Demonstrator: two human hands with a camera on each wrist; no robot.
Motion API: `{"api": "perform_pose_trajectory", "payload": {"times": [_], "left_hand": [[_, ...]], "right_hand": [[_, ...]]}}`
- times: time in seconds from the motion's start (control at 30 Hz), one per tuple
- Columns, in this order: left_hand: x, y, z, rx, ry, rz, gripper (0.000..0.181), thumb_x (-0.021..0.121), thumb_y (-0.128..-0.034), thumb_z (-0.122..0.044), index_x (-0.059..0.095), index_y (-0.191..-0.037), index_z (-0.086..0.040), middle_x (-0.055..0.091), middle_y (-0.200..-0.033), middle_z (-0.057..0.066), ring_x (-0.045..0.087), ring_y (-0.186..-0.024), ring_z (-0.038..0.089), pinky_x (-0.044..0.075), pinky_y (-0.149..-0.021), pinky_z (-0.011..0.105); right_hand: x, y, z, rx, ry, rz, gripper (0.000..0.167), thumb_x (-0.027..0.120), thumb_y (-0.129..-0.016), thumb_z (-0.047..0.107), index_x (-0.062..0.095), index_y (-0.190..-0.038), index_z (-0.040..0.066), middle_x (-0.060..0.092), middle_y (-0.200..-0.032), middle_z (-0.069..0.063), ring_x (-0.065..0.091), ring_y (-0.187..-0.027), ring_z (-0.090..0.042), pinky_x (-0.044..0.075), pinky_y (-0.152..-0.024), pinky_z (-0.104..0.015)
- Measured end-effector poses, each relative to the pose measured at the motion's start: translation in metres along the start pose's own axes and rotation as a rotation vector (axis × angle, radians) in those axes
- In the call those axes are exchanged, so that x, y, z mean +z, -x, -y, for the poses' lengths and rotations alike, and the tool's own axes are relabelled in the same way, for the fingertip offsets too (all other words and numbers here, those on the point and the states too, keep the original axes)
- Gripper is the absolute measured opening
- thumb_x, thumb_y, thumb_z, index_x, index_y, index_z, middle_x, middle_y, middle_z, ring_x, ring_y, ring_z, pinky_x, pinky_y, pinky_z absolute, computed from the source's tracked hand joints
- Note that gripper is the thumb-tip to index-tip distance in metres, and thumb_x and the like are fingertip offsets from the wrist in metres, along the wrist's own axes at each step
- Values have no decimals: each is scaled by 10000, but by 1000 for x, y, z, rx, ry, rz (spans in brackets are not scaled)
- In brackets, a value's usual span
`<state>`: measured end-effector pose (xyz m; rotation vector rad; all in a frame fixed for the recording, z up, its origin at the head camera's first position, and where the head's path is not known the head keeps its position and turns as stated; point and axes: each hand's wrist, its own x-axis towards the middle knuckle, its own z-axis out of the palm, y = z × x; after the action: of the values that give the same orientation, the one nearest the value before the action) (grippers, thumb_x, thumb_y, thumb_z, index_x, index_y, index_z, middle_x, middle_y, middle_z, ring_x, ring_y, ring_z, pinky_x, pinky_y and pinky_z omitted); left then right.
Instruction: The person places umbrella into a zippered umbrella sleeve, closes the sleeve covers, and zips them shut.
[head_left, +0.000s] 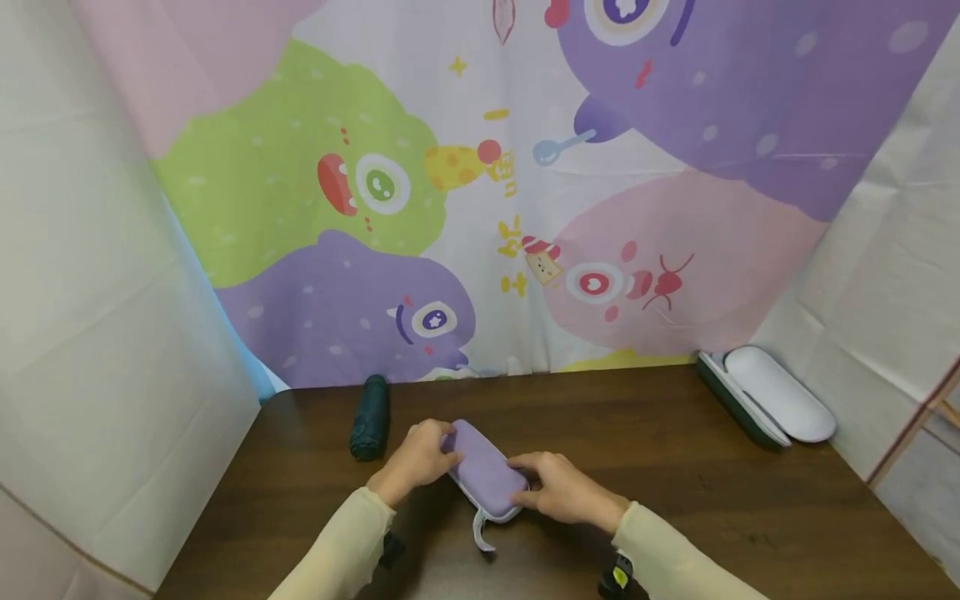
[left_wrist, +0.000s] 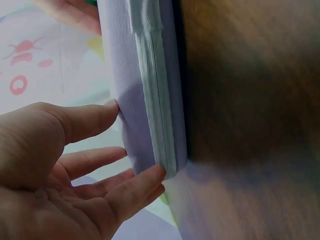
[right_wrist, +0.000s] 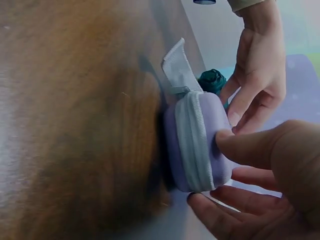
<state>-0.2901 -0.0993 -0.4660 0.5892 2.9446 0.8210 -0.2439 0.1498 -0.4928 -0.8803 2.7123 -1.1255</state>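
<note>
A purple zippered case point(head_left: 483, 471) lies flat and slanted on the table, its grey fabric tab point(head_left: 481, 531) hanging off the near end. My left hand point(head_left: 417, 457) grips the far left end, thumb on the lid. At the near right end my right hand point(head_left: 564, 490) holds the case between thumb and fingers. In the left wrist view, the fingers of my left hand point(left_wrist: 65, 170) touch the side and grey zipper band point(left_wrist: 159, 100). The right wrist view shows the closed zipper point(right_wrist: 194, 140) and my right hand point(right_wrist: 280, 175) around the case end.
A dark green rolled bundle point(head_left: 371, 418) lies left of the case on the brown table point(head_left: 637, 433). At the back right is an open, long case, dark green outside and white inside point(head_left: 780, 393). A cartoon-printed cloth point(head_left: 517, 192) hangs behind the table, with pale sheets at both sides.
</note>
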Motion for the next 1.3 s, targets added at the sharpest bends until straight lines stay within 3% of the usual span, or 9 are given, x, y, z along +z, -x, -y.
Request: {"api": "perform_pose_trajectory", "payload": {"times": [0.13,0.43,0.63,0.87,0.97,1.1,1.3], "left_hand": [[3,10,-5,38,-19,-32,401,830,-847,-112,705,-1142,130,667,-1232,308,614,-1212,466,502,-1042,549],[10,28,-24,54,-63,-63,320,839,-839,-192,718,-968,75,665,-1186,321,653,-1121,456,557,-938,536],[16,25,-21,71,-77,-99,358,862,-831,-207,707,-981,79,654,-1190,330,687,-1040,422,588,-859,496],[13,13,-10,62,-43,-81,318,867,-829,-162,697,-968,69,655,-1125,283,670,-826,295,582,-694,411],[11,7,-3,66,-19,-61,359,864,-824,-135,701,-1030,109,640,-1203,335,694,-950,395,590,-805,475],[9,0,6,56,27,-46,472,860,-817,-109,678,-1158,161,551,-1362,406,618,-1183,532,533,-991,551],[4,-9,14,27,61,-44,493,861,-811,-79,673,-1202,155,534,-1411,383,592,-1240,528,518,-1024,543]], "right_hand": [[1,5,-1,-25,8,-56,395,791,-894,107,693,-1236,-64,722,-1204,-183,706,-1078,-305,594,-891,-370],[11,7,1,-66,-26,-119,308,781,-865,5,727,-1158,-73,714,-1154,-173,699,-1002,-275,600,-813,-292],[16,2,1,-64,-83,-119,317,779,-867,-9,714,-1163,-104,699,-1168,-216,709,-998,-287,614,-807,-302],[21,-9,5,-54,-80,-156,324,796,-860,3,720,-1156,-103,704,-1152,-224,715,-962,-275,614,-787,-300],[24,-14,6,-52,-86,-168,325,804,-855,12,723,-1147,-107,703,-1137,-230,718,-962,-299,617,-791,-314],[30,-21,6,-48,-61,-204,319,830,-835,39,743,-1115,-86,714,-1106,-209,718,-957,-311,616,-802,-353],[35,-32,5,-45,-15,-232,313,847,-826,70,762,-1099,-56,722,-1080,-173,711,-942,-288,606,-795,-334]]}}
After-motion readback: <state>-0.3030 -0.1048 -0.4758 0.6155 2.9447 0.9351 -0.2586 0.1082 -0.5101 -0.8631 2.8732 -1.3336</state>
